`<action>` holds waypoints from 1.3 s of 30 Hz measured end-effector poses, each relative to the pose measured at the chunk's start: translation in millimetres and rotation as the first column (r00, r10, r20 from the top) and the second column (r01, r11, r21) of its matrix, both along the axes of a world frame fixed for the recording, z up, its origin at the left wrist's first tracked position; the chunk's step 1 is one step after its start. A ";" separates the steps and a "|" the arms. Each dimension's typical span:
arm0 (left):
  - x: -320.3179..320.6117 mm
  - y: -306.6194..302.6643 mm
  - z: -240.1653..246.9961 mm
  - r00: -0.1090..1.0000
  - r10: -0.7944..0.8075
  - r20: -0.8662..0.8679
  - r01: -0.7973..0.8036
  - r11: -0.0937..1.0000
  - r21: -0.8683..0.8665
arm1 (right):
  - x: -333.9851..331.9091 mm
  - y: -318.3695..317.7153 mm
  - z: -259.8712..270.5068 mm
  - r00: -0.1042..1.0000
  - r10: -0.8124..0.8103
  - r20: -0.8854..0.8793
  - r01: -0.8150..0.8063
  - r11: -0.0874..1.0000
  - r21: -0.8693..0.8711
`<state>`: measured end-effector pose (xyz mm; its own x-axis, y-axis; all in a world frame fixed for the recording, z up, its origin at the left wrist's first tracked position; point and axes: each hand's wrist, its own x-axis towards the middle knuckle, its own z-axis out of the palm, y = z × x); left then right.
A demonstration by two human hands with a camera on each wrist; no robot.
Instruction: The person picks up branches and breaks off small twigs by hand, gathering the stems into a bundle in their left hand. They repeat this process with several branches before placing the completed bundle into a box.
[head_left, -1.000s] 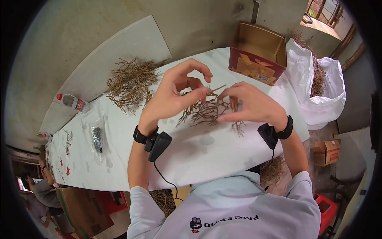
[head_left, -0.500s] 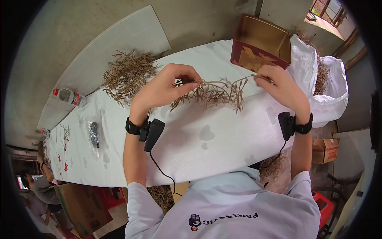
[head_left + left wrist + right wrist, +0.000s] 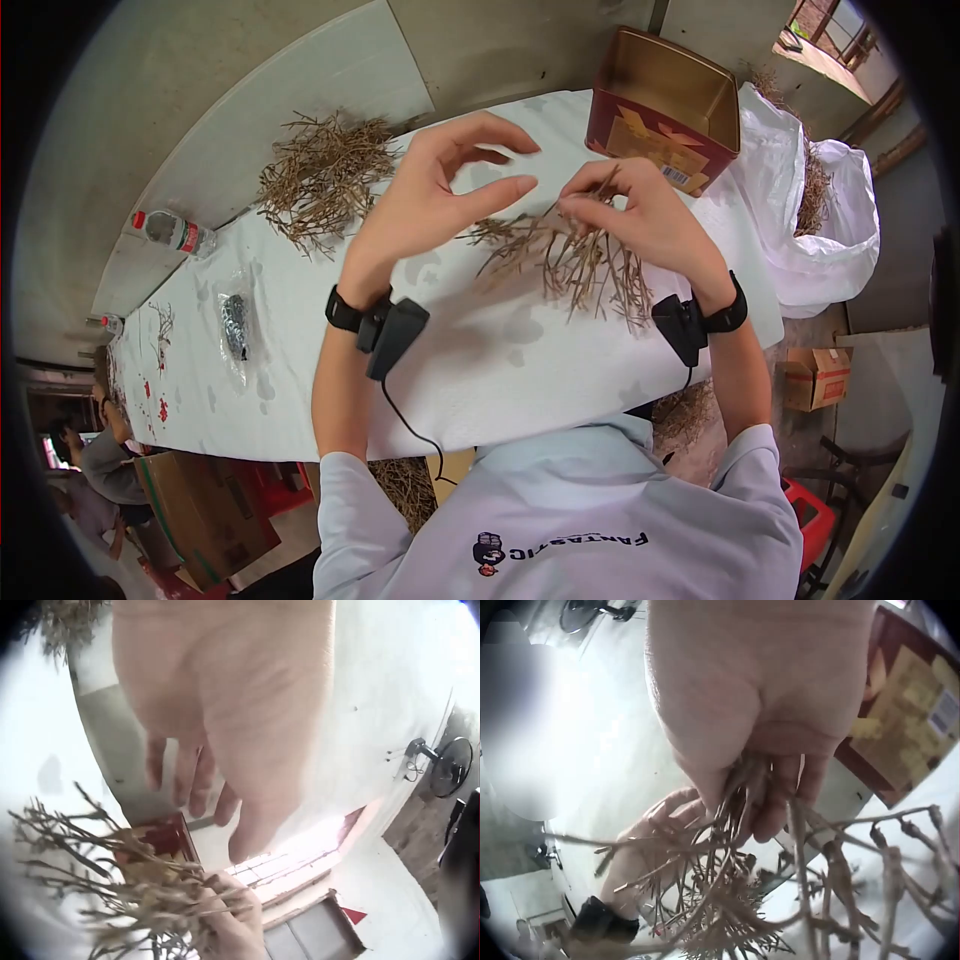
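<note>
In the head view a bunch of dry brown twigs [image 3: 600,270] hangs from the right hand [image 3: 655,215], whose thumb and fingers pinch its stems. The left hand [image 3: 430,195] is just left of the bunch, its fingers and thumb spread apart with nothing between them. The left wrist view shows the left palm [image 3: 225,690] and relaxed fingers, with the twigs [image 3: 135,877] below. In the right wrist view the right hand [image 3: 757,690] grips the stems, and branching twigs [image 3: 727,900] fan out beneath.
A twig pile [image 3: 325,180] lies at the table's back left, near a plastic bottle [image 3: 172,232] and a clear packet [image 3: 235,325]. A red-and-gold tin box [image 3: 650,140] stands at the back right, beside a white sack [image 3: 825,260] containing twigs. Another person [image 3: 110,465] is at far left.
The right hand has come back leftward with the twigs gathered in it. The left hand, which held twigs half a second ago, has let go and opened.
</note>
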<state>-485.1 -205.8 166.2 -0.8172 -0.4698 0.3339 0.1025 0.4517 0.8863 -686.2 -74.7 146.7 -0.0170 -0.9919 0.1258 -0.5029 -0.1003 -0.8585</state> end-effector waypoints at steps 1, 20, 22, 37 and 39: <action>1.0 -6.0 -4.2 0.997 0.028 -0.070 -0.037 0.992 -0.122 | -3.7 -1.6 -4.4 0.997 -0.004 0.079 0.006 1.000 -0.030; 1.9 -18.1 -20.1 0.959 -0.232 0.161 0.220 0.971 0.092 | -18.6 1.0 -11.9 0.936 -0.101 0.337 0.056 0.989 0.140; 2.1 -17.9 -21.4 0.956 -0.253 0.148 0.243 0.967 0.081 | -10.9 0.8 -13.2 0.963 -0.148 0.227 0.109 0.978 0.179; -4.3 -22.5 -28.8 0.992 -0.127 0.007 0.122 0.964 0.236 | -4.8 -3.5 -41.0 0.930 0.012 0.367 0.012 0.998 -0.062; -6.0 -20.7 -30.1 0.991 -0.134 0.005 0.127 0.952 0.279 | -3.2 -2.7 -37.5 0.954 -0.013 0.298 0.017 1.000 -0.012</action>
<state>-491.1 -226.5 136.1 -0.8837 -0.4296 0.1858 0.1219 0.1721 0.9775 -689.4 -77.4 109.3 -0.0710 -0.9894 0.1271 -0.2262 -0.1081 -0.9681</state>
